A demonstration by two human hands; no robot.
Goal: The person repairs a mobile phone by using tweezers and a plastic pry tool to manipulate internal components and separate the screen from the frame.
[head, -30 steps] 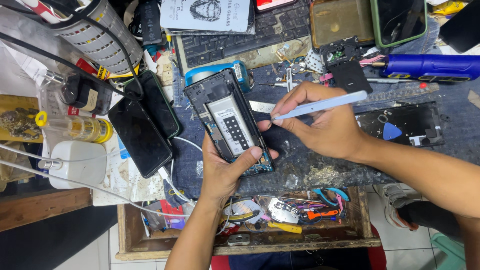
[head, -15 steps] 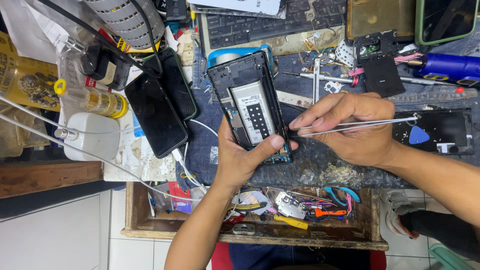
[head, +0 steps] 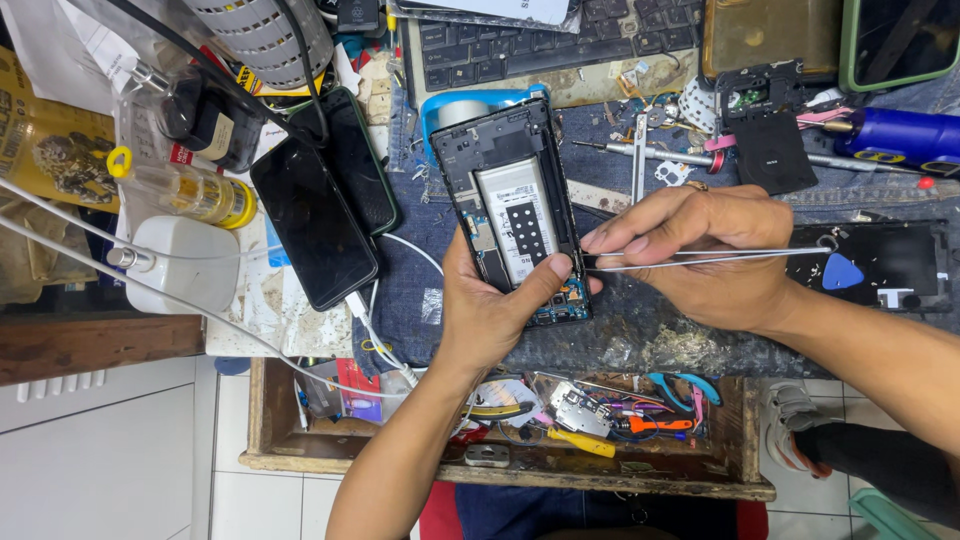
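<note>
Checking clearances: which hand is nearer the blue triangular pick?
Right. The right hand, holding tweezers, lies just left of the blue pick; the left hand grips the opened phone, farther left.

Bright, even overhead light; sharp focus

A cluttered table [head: 700, 345] under a worn dark mat; near it an open wooden drawer [head: 500, 470]. White tiled floor [head: 100, 450] at near left, perhaps evenly lit.
</note>
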